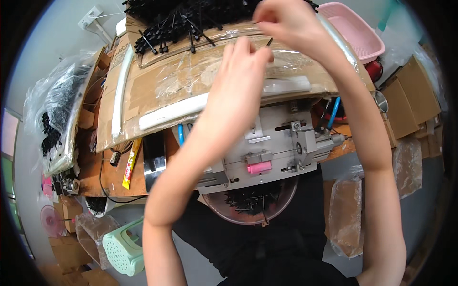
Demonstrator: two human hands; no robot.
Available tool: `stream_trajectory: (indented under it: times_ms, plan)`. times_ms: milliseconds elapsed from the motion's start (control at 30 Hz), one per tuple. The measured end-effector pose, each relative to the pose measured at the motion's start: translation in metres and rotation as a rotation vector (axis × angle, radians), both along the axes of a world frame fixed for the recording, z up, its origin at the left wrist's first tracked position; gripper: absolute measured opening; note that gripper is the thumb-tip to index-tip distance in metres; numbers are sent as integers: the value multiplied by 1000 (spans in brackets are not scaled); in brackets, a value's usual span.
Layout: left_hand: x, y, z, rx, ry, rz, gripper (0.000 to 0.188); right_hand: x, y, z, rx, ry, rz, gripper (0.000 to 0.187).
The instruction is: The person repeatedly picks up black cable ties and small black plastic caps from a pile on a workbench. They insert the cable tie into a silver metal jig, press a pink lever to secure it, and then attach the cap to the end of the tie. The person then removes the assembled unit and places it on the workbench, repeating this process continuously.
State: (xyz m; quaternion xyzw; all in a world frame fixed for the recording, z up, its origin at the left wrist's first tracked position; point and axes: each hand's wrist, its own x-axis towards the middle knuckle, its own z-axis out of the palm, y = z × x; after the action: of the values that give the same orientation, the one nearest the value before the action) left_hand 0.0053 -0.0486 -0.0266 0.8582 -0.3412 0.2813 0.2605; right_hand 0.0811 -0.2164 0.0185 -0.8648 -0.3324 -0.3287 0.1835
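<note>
Both my hands reach over a cardboard sheet (167, 83) patched with clear tape. At its far side lies a heap of thin black rod-like parts (191, 24) with thicker ends. My left hand (243, 64) hovers above the middle of the sheet, its fingers curled closed. A short dark tip (270, 42) shows beside its fingertips, like the end of one such part. Farther off and to the right, my right hand (288, 24) is bent at the wrist at the heap's right edge. Its thumb and fingers are pinched together; whatever they hold is hidden.
Below the sheet stands a metal fixture (284, 159) with a pink piece (259, 167). A clear round tub (210, 209) of black parts sits under it. White foam strips (174, 112) edge the sheet. A pink basin (365, 40) is at far right, a green stool (121, 252) at lower left.
</note>
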Motion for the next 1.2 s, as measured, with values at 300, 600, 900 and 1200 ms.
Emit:
stream_trajectory:
  times_ms: [300, 600, 900, 1200]
  plan:
    - [-2, -3, 4, -6, 37, -94, 23, -88, -58, -29, 977, 754, 220, 20]
    - [-95, 21, -33, 50, -81, -74, 61, -122, -12, -44, 1215, 1091, 435, 19]
    - [-119, 44, -27, -34, 155, -210, 58, -132, -12, -24, 871, 1286, 396, 18]
    - [-192, 27, -66, -90, 402, -50, 67, -163, 1, -40, 543, 1232, 278, 18]
